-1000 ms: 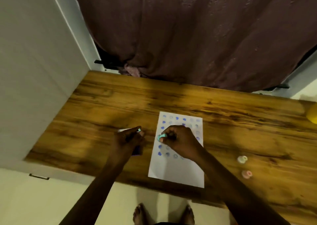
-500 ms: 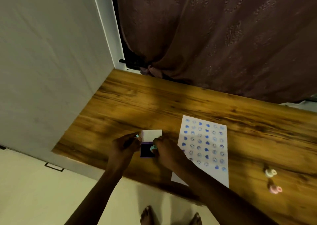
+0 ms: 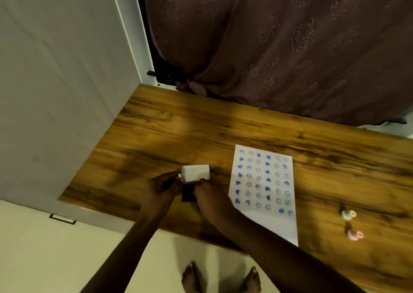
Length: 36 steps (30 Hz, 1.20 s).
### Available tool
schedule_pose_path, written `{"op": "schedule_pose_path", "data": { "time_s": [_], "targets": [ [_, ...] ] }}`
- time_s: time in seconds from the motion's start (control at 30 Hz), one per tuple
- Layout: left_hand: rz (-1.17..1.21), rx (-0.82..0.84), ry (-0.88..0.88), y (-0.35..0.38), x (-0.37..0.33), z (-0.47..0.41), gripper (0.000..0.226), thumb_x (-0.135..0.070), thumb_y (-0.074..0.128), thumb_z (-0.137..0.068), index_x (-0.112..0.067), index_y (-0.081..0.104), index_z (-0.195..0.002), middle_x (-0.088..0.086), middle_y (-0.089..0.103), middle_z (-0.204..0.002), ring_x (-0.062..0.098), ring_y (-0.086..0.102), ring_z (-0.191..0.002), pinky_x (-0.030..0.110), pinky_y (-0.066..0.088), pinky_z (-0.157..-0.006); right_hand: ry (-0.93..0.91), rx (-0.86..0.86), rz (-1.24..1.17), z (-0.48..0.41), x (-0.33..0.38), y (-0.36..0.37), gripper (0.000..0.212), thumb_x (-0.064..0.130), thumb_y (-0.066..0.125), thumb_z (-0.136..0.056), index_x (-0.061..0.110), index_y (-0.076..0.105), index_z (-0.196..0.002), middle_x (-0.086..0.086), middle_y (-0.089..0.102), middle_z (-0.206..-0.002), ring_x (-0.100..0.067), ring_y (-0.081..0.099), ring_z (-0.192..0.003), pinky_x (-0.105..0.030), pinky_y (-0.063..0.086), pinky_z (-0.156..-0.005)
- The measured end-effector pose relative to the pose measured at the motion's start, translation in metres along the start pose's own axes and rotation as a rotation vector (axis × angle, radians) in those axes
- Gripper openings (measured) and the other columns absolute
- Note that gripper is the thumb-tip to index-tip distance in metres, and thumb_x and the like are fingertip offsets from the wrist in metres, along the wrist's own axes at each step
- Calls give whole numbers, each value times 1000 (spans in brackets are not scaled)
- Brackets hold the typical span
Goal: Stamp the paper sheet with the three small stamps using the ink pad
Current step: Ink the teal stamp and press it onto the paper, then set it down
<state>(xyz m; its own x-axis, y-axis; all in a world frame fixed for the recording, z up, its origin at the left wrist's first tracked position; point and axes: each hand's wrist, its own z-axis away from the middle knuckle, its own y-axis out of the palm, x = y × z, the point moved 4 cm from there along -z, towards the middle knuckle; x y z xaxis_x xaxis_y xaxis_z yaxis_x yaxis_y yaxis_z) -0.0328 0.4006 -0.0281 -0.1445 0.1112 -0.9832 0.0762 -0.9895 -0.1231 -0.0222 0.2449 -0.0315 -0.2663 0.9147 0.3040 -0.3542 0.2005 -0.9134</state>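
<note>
A: Wood-grain table [image 3: 156, 136]. Starting at the left: left hand [image 3: 162, 188] curled, fingertips pinched on the left edge of the ink pad [image 3: 188, 194]; a small teal bit [image 3: 179, 175] shows at the fingertips, can't tell what it is.

B: Pad open?

A: Yes. White lid [image 3: 196, 172] flipped up just beyond both hands, dark ink face between them.

B: Right hand?

A: Right hand [image 3: 212, 197] closed, fingers down on the pad's right side. Can't tell what it grips, the fingertips hide it.

B: Sheet?

A: Paper sheet [image 3: 266, 194] just right of the right hand, flat on the table, rows of blue marks across most of it, near strip bare. The forearm crosses its near-left corner.

B: Other stamps?

A: White stamp [image 3: 348, 214] and pink stamp [image 3: 355, 235] well right of the sheet, close together, neither touched.
</note>
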Motion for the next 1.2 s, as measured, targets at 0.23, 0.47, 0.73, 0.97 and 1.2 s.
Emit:
{"op": "schedule_pose_path", "data": {
  "time_s": [0.23, 0.47, 0.73, 0.97, 1.2],
  "targets": [
    [-6, 6, -3, 8, -9, -3, 28, -23, 72, -94, -12, 75, -120, 6, 79, -110, 19, 77, -101, 33, 64, -82, 67, 49, -89, -4, 0, -4, 34, 13, 49, -104, 1, 52, -136, -19, 57, -138, -36, 55, -130, -43, 41, -110],
    [46, 28, -10, 9, -17, 3, 26, -14, 71, -94, -6, 74, -119, 14, 78, -110, 25, 76, -100, 32, 64, -80, 120, -128, -392, 5, -26, -32, 27, 24, 67, -96, 9, 67, -119, -12, 69, -123, -25, 66, -114, -30, 54, -94],
    [100, 67, -125, 31, 0, -1, 31, -15, 74, -91, -14, 73, -122, 7, 80, -103, 22, 79, -90, 30, 64, -78, 322, -295, -467, 76, -99, -35, 19, 32, 69, -94, 16, 71, -103, 3, 76, -102, -9, 71, -94, -25, 58, -87],
    [73, 128, -123, 57, 3, 1, 26, -15, 75, -90, -19, 76, -117, -3, 82, -93, 18, 79, -86, 27, 64, -77, 357, -202, -264, 108, -105, 3, 30, 39, 61, -97, 20, 62, -121, 2, 69, -118, -14, 66, -107, -29, 54, -98],
    [81, 148, -122, 70, -1, -1, 22, -11, 75, -89, -9, 76, -111, 14, 79, -103, 31, 76, -97, 47, 62, -87, 305, -202, -176, 98, -96, 9, 37, 41, 53, -100, 17, 60, -127, -3, 66, -127, -20, 62, -117, -30, 49, -105]
  ]
}}
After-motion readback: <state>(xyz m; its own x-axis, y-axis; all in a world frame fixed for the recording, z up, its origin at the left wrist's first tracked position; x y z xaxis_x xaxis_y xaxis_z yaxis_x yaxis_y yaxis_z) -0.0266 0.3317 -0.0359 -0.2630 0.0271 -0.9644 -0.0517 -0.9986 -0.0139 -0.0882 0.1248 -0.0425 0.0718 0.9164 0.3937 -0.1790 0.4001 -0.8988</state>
